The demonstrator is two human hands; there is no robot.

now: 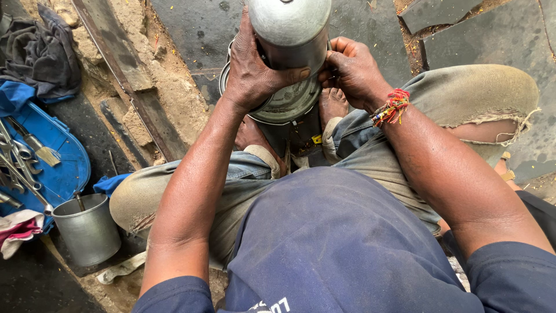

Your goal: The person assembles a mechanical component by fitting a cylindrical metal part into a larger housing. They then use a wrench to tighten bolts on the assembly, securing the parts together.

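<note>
Smooth steel cylinder (289, 32) (round, dull) clamped between left hand (252, 69) and right hand (350, 69).

Roadside repair workshop, spanners (20, 165) on blue tray (61, 174)

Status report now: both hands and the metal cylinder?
Left hand gripping metal cylinder. Right hand at its side, touching. Round part beneath. Nothing in the way.

Two hands are seen, the left hand (252, 69) at eleven o'clock and the right hand (350, 69) at one o'clock, both laid on one metal cylinder (289, 32) at twelve o'clock. One steel cup (88, 229), one blue tray (55, 165) of several wrenches and one paintbrush (40, 150) are counted at nine o'clock. One dark rag (40, 52) is counted at ten o'clock.
</note>
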